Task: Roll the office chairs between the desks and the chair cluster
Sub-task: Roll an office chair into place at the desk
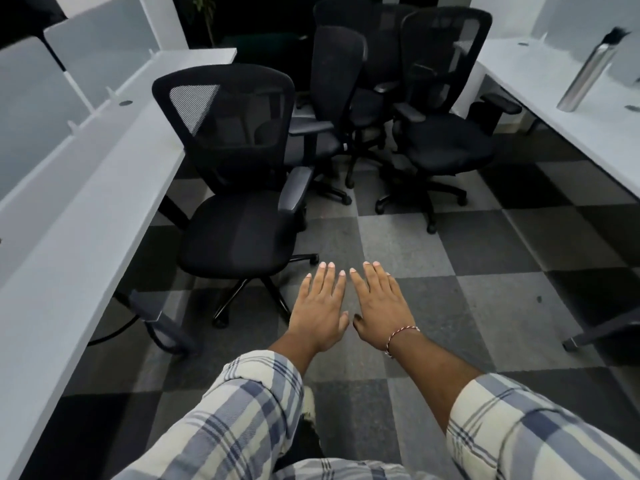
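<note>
A black mesh-back office chair [239, 223] stands beside the left white desk [86, 209], its seat facing me. Behind it, several black chairs form a cluster [398, 98] at the far middle; the nearest right one [446, 147] has its seat turned toward me. My left hand [322, 306] and my right hand [381, 303] are stretched out side by side, palms down, fingers apart, above the carpet. Both hold nothing and touch no chair; the near chair's seat lies just left of my left hand. A thread bracelet circles my right wrist.
A second white desk [561, 109] runs along the right with a steel bottle [585, 77] on it. Frosted dividers [31, 109] line the left desk. Cables and a desk foot [159, 323] sit low on the left. Checkered grey carpet [433, 258] covers the aisle.
</note>
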`<action>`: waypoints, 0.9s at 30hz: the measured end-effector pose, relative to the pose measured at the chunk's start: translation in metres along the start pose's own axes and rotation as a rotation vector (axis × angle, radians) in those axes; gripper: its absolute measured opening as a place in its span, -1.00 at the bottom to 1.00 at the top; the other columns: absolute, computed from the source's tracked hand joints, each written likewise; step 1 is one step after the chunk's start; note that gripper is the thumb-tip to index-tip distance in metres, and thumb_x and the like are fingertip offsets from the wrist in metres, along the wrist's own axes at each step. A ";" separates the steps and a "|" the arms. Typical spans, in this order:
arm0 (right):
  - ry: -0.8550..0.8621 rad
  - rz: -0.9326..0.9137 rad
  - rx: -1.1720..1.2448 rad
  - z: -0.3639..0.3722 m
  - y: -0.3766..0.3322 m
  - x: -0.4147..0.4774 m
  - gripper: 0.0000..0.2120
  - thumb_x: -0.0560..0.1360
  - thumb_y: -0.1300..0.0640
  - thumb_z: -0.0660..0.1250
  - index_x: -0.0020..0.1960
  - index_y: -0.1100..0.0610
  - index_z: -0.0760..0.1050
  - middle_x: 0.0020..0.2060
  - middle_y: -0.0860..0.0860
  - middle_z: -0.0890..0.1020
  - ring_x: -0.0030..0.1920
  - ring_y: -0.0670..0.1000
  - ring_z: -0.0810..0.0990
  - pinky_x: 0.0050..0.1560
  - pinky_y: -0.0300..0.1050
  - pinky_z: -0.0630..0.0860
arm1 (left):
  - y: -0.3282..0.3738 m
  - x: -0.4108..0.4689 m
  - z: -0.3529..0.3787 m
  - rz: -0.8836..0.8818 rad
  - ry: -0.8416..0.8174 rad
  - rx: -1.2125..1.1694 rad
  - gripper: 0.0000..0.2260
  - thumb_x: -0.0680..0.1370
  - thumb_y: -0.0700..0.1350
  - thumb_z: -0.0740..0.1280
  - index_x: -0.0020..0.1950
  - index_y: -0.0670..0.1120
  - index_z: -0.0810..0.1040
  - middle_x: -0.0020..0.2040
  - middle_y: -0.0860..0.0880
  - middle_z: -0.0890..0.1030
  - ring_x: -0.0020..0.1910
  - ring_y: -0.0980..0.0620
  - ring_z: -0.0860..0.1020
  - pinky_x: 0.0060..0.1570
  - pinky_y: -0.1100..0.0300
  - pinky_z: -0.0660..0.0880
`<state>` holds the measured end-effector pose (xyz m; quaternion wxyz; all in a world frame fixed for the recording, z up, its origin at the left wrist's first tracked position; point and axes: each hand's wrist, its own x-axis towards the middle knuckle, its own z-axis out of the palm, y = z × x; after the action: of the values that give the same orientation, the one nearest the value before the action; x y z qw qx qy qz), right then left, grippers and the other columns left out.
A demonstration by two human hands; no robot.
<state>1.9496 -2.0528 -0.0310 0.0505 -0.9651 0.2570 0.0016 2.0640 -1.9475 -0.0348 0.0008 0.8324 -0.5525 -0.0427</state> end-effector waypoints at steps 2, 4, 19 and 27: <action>0.011 0.013 -0.014 -0.002 0.012 0.025 -0.18 0.53 -0.04 0.28 0.60 0.08 -0.14 0.58 0.17 -0.07 0.58 0.18 -0.18 0.56 0.10 -0.14 | -0.007 0.028 -0.002 0.023 -0.003 0.000 -0.31 0.63 0.13 0.10 0.63 -0.11 -0.16 0.62 -0.16 -0.18 0.59 -0.12 -0.26 0.55 -0.10 -0.21; 0.015 0.037 -0.028 -0.004 0.024 0.055 -0.17 0.53 -0.02 0.28 0.60 0.08 -0.15 0.58 0.17 -0.08 0.58 0.17 -0.19 0.55 0.09 -0.17 | -0.017 0.061 -0.004 0.048 0.020 -0.002 -0.31 0.64 0.13 0.10 0.62 -0.11 -0.15 0.62 -0.17 -0.17 0.59 -0.13 -0.25 0.55 -0.11 -0.19; 0.126 0.176 0.003 -0.046 0.075 0.303 -0.19 0.52 -0.06 0.30 0.60 0.12 -0.05 0.58 0.20 0.00 0.58 0.19 -0.13 0.56 0.11 -0.08 | -0.119 0.311 -0.054 0.186 0.125 -0.020 -0.30 0.63 0.13 0.12 0.63 -0.10 -0.14 0.63 -0.16 -0.14 0.59 -0.12 -0.23 0.55 -0.09 -0.19; 0.132 0.178 0.025 -0.060 0.121 0.412 -0.17 0.54 -0.08 0.27 0.61 0.09 -0.15 0.59 0.17 -0.09 0.58 0.16 -0.19 0.56 0.08 -0.12 | -0.148 0.416 -0.059 0.112 0.184 -0.064 -0.32 0.62 0.13 0.13 0.63 -0.13 -0.05 0.62 -0.18 -0.08 0.60 -0.14 -0.19 0.55 -0.11 -0.16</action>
<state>2.2460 -2.3674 0.0055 0.0452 -0.9358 0.3444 -0.0605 2.3654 -2.2754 -0.0126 0.0806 0.8004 -0.5939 0.0161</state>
